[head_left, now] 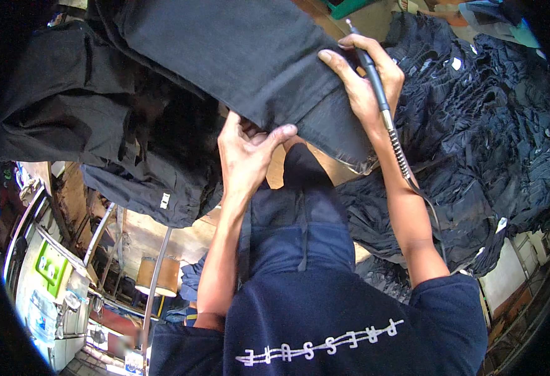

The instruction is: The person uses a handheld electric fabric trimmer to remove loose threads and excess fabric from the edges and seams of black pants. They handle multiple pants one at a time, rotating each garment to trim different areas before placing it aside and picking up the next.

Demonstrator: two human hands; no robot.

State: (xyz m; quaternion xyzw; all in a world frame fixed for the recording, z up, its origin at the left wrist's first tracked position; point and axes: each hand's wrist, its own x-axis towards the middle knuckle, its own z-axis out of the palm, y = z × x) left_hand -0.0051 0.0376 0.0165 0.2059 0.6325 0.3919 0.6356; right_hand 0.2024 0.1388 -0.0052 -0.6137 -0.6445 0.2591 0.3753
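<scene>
Left hand [248,149] holds cloth [225,59] (black).

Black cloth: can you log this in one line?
left hand: at edge of black cloth; right hand: holding pen-shaped tool, thumb on cloth; right: black garments

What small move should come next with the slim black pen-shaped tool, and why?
I'd probably turn the slim black pen-shaped tool in the right hand toward the wide black cloth's frayed lower edge: its tip points away from the body, apart from that edge, while the left hand grips the cloth.
</scene>
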